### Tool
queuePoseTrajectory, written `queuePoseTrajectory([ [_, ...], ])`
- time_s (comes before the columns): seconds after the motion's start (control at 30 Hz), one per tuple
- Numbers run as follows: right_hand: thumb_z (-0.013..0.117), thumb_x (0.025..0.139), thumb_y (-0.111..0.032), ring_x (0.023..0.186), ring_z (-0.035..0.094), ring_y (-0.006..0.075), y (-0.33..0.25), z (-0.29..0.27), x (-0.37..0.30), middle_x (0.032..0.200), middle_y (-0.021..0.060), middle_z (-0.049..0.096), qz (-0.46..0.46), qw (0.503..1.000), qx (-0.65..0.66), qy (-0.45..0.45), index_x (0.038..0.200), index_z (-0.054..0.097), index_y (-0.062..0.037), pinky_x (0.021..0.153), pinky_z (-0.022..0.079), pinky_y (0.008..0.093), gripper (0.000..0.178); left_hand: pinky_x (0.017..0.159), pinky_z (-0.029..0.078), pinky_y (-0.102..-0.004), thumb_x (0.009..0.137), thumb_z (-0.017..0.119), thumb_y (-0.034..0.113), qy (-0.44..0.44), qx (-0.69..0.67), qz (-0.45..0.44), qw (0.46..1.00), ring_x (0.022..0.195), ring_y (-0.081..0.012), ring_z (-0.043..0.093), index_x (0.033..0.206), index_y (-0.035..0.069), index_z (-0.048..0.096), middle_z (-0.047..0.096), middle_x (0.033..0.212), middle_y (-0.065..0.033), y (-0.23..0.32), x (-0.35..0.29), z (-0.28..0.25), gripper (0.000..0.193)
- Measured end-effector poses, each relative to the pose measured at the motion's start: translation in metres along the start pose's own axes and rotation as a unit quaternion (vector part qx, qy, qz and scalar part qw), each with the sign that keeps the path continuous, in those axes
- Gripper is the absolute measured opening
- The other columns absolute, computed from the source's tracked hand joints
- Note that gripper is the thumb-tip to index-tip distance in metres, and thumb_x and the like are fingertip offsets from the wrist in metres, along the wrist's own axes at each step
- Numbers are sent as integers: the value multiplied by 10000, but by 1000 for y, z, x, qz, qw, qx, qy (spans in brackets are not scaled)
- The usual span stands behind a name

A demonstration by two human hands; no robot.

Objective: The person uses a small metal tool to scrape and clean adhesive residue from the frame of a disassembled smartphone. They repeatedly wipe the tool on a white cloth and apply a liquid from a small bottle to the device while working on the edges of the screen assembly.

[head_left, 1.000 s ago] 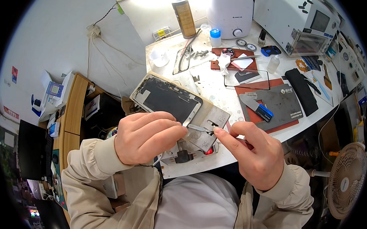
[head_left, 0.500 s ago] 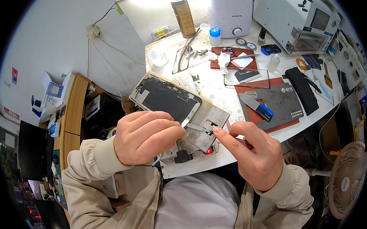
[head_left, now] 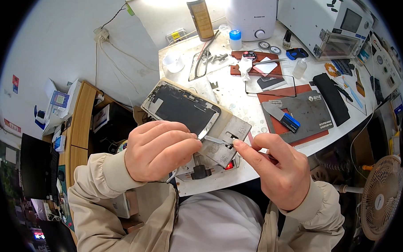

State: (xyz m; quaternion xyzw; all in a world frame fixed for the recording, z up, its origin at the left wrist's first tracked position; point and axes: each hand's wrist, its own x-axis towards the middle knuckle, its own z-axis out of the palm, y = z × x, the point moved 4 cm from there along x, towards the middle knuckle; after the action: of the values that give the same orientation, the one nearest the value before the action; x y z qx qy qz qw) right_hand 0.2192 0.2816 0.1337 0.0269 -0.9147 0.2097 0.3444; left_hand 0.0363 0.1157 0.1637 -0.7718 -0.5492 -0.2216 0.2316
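A dark phone screen part (head_left: 183,108) with a pale frame lies tilted on a heated metal plate or fixture (head_left: 233,128) at the bench's near edge. My left hand (head_left: 163,149) is closed at the screen's near corner, its fingers bent down; what the fingertips pinch is hidden. In my right hand (head_left: 277,166) a thin metal blade tool (head_left: 215,140) is gripped between thumb and fingers. Its flat tip points left and reaches the screen's near right corner, close to my left fingertips. Below the fixture sits a black knob (head_left: 201,171).
A blue-handled knife (head_left: 287,120) rests on a grey mat (head_left: 306,115) to the right. Tweezers (head_left: 269,61) lie across a brown-red tray. Farther back stand a spray can (head_left: 200,18), a blue-capped bottle (head_left: 235,40) and a white machine (head_left: 329,26). A fan (head_left: 380,199) is at right.
Both hands and the blade tool keep nearly the same place. The view has shifted very slightly.
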Motion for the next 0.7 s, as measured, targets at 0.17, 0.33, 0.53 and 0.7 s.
queuePoseTrajectory([
  [0.17, 736, 785, 119, 734, 638, 190, 0, 0, -1, 1055, 83, 623, 0, 1000, 2, 2, 1258, 816, -41, 560, 503, 323, 506, 684, 636, -336, 830, 819, 48, 4, -1, 0, 1000, 853, -243, 775, 1146, 29, 697, 758, 930, -68, 0, 2, 0, 339],
  [0.33, 746, 777, 80, 757, 653, 192, 1, 0, -2, 1064, 78, 617, -8, 1000, -1, -4, 1267, 803, -30, 588, 526, 327, 505, 683, 635, -336, 805, 824, 21, 4, -5, -5, 1000, 840, -244, 772, 1136, 27, 696, 755, 925, -71, 0, 2, 0, 355],
  [0.53, 776, 784, -5, 800, 675, 181, 2, -1, -2, 1084, 61, 596, -19, 999, -15, -21, 1296, 777, -16, 639, 570, 331, 512, 677, 632, -334, 783, 826, -1, 11, -4, -5, 1000, 828, -244, 768, 1126, 28, 695, 749, 910, -71, 0, 3, 0, 369],
  [0.7, 779, 780, -2, 790, 668, 176, 2, 0, -4, 1086, 58, 598, -22, 999, -20, -11, 1295, 781, -20, 632, 565, 330, 515, 677, 631, -336, 760, 820, -25, 17, 0, -7, 1000, 822, -241, 765, 1113, 31, 695, 745, 902, -68, 1, 4, 1, 378],
])
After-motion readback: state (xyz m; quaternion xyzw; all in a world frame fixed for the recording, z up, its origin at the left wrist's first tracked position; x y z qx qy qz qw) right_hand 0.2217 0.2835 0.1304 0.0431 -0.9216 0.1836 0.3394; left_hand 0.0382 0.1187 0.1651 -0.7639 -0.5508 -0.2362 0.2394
